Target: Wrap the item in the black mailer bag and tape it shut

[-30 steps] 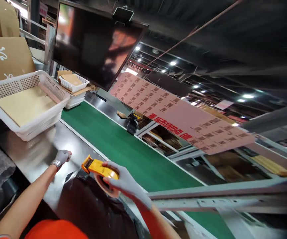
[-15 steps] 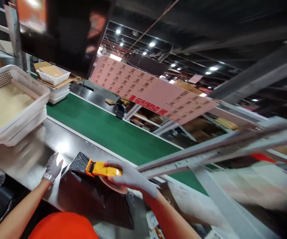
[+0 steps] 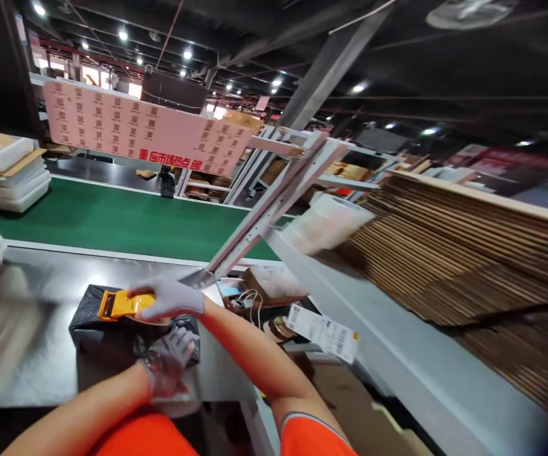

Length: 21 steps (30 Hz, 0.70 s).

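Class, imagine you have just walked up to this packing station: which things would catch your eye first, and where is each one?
The eye goes first to the bright orange tape dispenser, gripped by the gloved right hand on top of a black plastic parcel on the steel table, with the left hand pressing the parcel's near end. Behind it the green conveyor belt runs across, and a tall stack of flat cardboard fills the right.

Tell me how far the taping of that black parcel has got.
Done: the black plastic-wrapped parcel lies flat on the steel worktable. In hand: the right hand presses the orange tape dispenser onto the parcel's top, while the left hand steadies its near edge. Left: no finished tape strip is visible, and the parcel has not reached the green conveyor belt.
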Each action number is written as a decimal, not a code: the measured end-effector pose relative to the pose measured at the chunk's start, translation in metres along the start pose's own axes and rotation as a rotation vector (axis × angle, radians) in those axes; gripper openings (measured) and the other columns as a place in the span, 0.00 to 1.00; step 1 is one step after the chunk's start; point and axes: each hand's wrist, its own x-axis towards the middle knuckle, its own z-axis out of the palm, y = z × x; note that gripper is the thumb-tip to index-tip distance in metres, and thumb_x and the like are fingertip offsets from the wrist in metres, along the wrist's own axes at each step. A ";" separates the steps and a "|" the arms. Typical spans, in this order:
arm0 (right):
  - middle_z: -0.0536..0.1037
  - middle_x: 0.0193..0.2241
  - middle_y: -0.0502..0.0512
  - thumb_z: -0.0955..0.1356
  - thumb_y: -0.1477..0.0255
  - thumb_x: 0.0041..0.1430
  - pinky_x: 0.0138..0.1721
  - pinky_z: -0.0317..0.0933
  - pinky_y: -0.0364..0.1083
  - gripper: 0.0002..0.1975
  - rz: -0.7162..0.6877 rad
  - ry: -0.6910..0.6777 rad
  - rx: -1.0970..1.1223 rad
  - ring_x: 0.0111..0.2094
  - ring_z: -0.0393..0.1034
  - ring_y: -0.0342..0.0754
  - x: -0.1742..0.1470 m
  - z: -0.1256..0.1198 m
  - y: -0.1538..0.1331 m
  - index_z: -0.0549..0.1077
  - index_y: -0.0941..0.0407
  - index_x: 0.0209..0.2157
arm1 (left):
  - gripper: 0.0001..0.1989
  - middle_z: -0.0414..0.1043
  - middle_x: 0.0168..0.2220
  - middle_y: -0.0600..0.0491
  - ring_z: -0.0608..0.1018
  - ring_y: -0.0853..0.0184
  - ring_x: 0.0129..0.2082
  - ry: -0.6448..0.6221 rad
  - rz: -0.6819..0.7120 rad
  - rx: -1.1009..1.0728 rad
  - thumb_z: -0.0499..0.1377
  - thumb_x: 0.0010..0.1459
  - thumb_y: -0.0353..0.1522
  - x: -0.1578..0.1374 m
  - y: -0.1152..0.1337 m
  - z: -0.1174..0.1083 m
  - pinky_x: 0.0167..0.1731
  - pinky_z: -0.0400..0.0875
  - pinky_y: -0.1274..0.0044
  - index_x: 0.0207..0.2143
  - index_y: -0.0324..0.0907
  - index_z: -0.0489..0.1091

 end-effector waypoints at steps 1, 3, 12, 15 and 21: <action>0.89 0.48 0.53 0.82 0.55 0.52 0.51 0.73 0.46 0.36 0.000 0.007 0.024 0.46 0.81 0.52 -0.008 -0.001 0.006 0.87 0.54 0.61 | 0.44 0.65 0.82 0.35 0.69 0.40 0.81 -0.028 -0.079 -0.004 0.71 0.67 0.44 -0.002 -0.009 0.007 0.79 0.68 0.51 0.80 0.39 0.67; 0.88 0.46 0.52 0.82 0.57 0.50 0.48 0.74 0.46 0.35 0.018 0.036 0.090 0.44 0.80 0.51 -0.031 -0.007 0.019 0.88 0.54 0.59 | 0.45 0.60 0.83 0.33 0.66 0.37 0.82 -0.059 -0.173 -0.004 0.72 0.66 0.40 -0.010 -0.019 0.014 0.79 0.68 0.47 0.81 0.37 0.66; 0.87 0.33 0.50 0.77 0.71 0.40 0.33 0.71 0.43 0.25 0.306 0.366 0.199 0.30 0.76 0.48 -0.224 -0.024 0.110 0.93 0.52 0.44 | 0.33 0.70 0.79 0.36 0.72 0.49 0.80 0.012 -0.012 0.117 0.64 0.71 0.30 -0.035 -0.035 0.036 0.77 0.73 0.56 0.76 0.39 0.71; 0.87 0.31 0.53 0.75 0.72 0.37 0.32 0.72 0.46 0.24 0.441 0.479 0.299 0.29 0.77 0.52 -0.262 0.006 0.154 0.93 0.53 0.40 | 0.29 0.80 0.72 0.44 0.79 0.55 0.75 0.189 0.084 0.202 0.63 0.71 0.27 -0.070 -0.051 0.048 0.75 0.76 0.56 0.72 0.47 0.74; 0.90 0.42 0.61 0.77 0.65 0.39 0.55 0.78 0.61 0.27 0.405 0.585 0.347 0.45 0.85 0.66 -0.255 0.079 0.226 0.93 0.54 0.45 | 0.44 0.69 0.79 0.32 0.66 0.28 0.81 0.509 -0.450 0.463 0.75 0.60 0.42 -0.176 -0.123 -0.010 0.72 0.72 0.34 0.76 0.47 0.69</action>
